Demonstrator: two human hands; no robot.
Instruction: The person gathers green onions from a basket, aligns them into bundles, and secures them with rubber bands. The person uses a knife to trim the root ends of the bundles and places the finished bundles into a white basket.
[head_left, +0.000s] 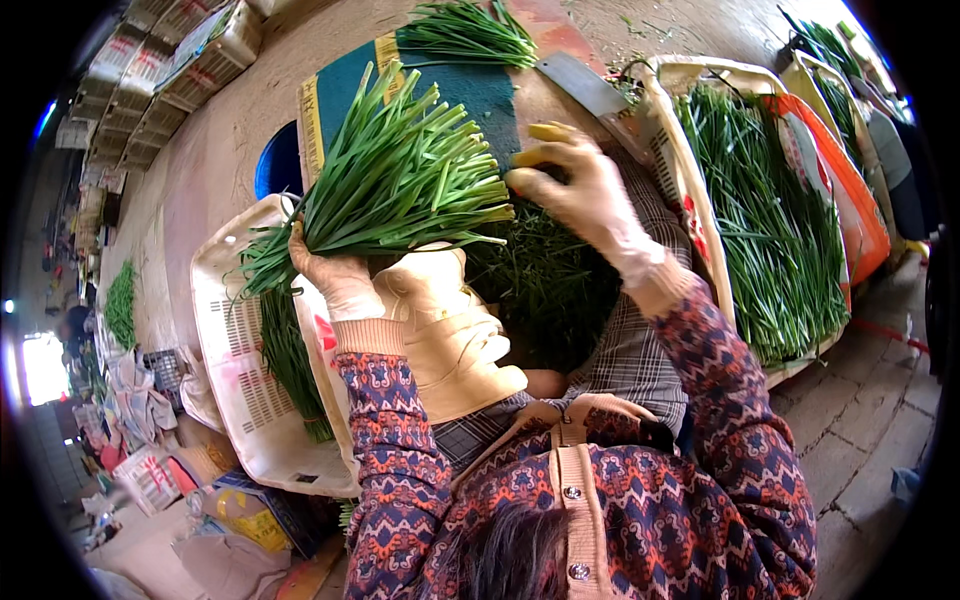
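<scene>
My left hand (334, 277) grips a fanned bunch of green garlic chives (412, 172) by its leafy end. The cut stem ends point to the right. Just beyond those ends is my right hand (585, 184), blurred, with yellow coverings on its fingertips. Its fingers are curled but apart, and I see nothing held in them. Below the bunch, a cream padded cover (457, 345) lies over my left leg. Dark green trimmings (547, 277) fill the space between my legs.
A white plastic crate (225, 420) with chives stands at left; a fuller crate (716, 232) is at right. Ahead, a cleaver blade (581, 82) and more chives (469, 34) lie by a teal mat (349, 86). A blue bucket (277, 161) stands beside it.
</scene>
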